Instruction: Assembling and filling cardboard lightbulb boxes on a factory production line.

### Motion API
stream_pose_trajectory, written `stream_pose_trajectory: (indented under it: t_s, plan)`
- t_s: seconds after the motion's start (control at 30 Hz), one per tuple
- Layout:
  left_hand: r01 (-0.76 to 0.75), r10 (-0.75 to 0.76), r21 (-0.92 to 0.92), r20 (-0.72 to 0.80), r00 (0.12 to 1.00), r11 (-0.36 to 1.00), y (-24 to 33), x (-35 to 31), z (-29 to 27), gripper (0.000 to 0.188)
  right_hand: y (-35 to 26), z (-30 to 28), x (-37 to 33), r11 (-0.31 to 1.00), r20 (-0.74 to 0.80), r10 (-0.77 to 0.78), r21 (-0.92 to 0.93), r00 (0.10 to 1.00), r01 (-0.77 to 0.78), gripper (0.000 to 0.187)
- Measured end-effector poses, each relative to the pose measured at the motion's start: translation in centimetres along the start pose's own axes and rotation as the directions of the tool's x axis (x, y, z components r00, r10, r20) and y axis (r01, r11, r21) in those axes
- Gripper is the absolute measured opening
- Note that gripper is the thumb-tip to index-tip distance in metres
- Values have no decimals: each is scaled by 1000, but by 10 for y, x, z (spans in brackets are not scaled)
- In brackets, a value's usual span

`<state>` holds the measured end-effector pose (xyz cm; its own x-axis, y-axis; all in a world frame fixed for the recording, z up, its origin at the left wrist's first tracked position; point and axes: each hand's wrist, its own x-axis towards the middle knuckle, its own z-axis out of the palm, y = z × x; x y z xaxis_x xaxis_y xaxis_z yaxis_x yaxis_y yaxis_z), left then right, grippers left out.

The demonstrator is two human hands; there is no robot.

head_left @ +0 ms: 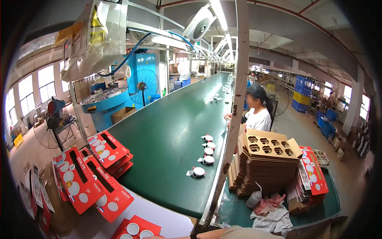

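Note:
My right forearm reaches in from the lower right along the bottom edge, with a black band at the wrist. Just a sliver of my right hand [154, 238] shows, beside a red card package [137, 221] bearing round white discs; its fingers are cut off by the frame. My left hand is out of view. Ahead, several small round white-and-red pieces [198, 172] with little tags lie in a line on the green conveyor belt [159, 147]. To the left, red printed card sleeves [77, 179] with dark slots lie in overlapping piles.
A white post [234, 99] rises at the belt's right edge. Beyond it stand a stack of brown card trays [258, 171] with cut-outs, a red package pile [314, 169], a white bottle [253, 200] and crumpled cloth [274, 221]. A seated person [258, 115] works there. Fans [142, 85] stand left.

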<state>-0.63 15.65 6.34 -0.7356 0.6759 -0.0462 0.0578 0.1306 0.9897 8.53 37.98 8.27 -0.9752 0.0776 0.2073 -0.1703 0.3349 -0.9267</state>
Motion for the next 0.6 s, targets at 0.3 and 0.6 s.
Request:
stream_pose_trajectory:
  t_s: [0.3, 0.6]
  plan:
    - [189, -181, -156, 65, 981, 969, -5, -1, -6, 44, 36, 15, 4, 994, 82, 47, -101, 996, -39, 34]
    - [267, -344, -415, -121, 931, 870, 1, 9, -42, 58, 50, -37, -4, 924, 121, 345, 134, 931, -359, 36]
